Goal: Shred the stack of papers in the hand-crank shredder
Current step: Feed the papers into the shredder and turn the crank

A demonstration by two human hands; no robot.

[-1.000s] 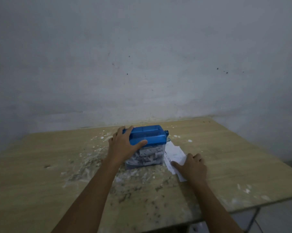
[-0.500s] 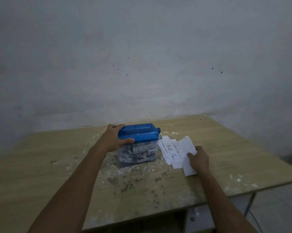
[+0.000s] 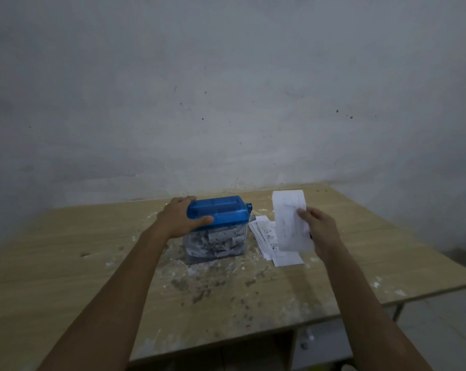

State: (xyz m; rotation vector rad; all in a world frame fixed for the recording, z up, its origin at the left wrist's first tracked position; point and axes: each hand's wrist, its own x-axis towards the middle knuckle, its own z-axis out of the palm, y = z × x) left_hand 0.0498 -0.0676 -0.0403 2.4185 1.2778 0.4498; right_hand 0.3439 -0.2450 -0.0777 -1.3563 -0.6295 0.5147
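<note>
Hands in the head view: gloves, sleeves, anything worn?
Nothing worn that shows. The left hand and right hand are bare, with no gloves, rings, watch or bands visible. Both forearms are bare as far as the bottom edge of the picture; no sleeve shows.

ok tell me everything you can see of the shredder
The shredder is a small box: a glossy blue plastic top with a stubby knob on its right end, over a clear bin packed with paper strips. It stands upright on the dusty wooden table, left of the loose papers. The left hand grips its top's left end.
</note>
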